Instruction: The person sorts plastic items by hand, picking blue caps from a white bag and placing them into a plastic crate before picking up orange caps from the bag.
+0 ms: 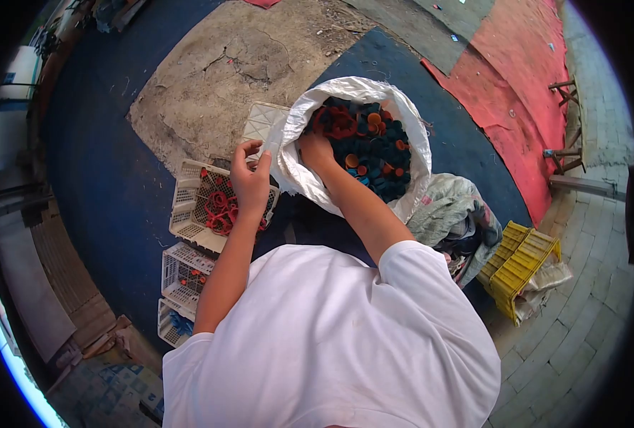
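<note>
Working with the right hand (pixel 317 150) inside a white sack (pixel 418 153), past the near rim and against the left inner side, among dark green and orange caps (pixel 381 146), just beside a reddish clump (pixel 338 123). Folded wide at the mouth, with cloth doubled into a thick rim, probably to prevent sagging and leave room for the wrist. Cannot tell whether gripping anything with the right fingers, because of being sunk out of sight. Holding the left hand (pixel 251 175) just outside the sack's left rim, fingers loosely bent, thumb well apart, nothing visible between; perhaps placed so to be close to the cloth edge.

Set left of the sack, toward the body, in a line: first a pale crate (pixel 186 189) of red pieces (pixel 221 207), then a second crate (pixel 173 269) with a few red bits, lastly a third crate (pixel 166 321) with blue pieces (pixel 181 324). Presumably lined up to be within arm's reach. Seeing also a flat pale panel (pixel 261 121), partly covered, at the sack's far left.

Crowded on the sack's right by a grey patterned bundle (pixel 442 207), leaving little free space there. Backed, farther right of the sack, by yellow crates (pixel 520 260). Standing on a dark blue mat (pixel 467 150), with a red sheet (pixel 513 107) well right of the sack. Crossed at the near rim by the right forearm (pixel 363 200), thus blocked from view over part of the contents.
</note>
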Tool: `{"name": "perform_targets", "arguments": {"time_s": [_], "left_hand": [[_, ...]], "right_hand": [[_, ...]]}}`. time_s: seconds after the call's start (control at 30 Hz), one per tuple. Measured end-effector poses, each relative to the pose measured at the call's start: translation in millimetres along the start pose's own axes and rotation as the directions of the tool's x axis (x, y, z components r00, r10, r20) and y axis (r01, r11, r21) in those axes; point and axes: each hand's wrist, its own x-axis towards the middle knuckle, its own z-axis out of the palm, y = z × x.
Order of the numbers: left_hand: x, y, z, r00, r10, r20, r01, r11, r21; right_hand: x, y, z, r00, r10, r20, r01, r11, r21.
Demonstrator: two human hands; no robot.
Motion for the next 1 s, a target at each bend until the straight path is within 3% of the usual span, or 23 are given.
{"name": "perform_targets", "arguments": {"time_s": [0.17, 0.43, 0.73, 0.83, 1.0], "left_hand": [[-15.6, 0.8, -2.9, 0.993, -0.118, 0.004, 0.118, 0.985, -0.124], [-24.1, -11.9, -8.3, 0.989, -0.144, 0.042, 0.148, 0.977, -0.153], [-30.7, -15.5, -18.7, 0.983, -0.182, 0.008, 0.179, 0.958, -0.225], [-31.7, -18.7, -19.3, 0.982, -0.189, 0.006, 0.183, 0.942, -0.281], [-34.5, -23.6, -18.1, 0.98, -0.199, 0.032, 0.198, 0.923, -0.331]], "right_hand": [[2.9, 4.4, 16.4, 0.984, -0.046, -0.173, 0.01, 0.979, -0.204], [-1.5, 8.4, 7.6, 0.992, -0.054, -0.113, 0.02, 0.961, -0.277], [-1.4, 7.2, -3.8, 0.963, 0.143, -0.23, -0.182, 0.97, -0.159], [-8.0, 14.1, -0.7, 0.982, 0.052, -0.182, -0.085, 0.981, -0.177], [-8.0, 20.6, -2.0, 0.988, 0.072, -0.134, -0.085, 0.992, -0.089]]}}
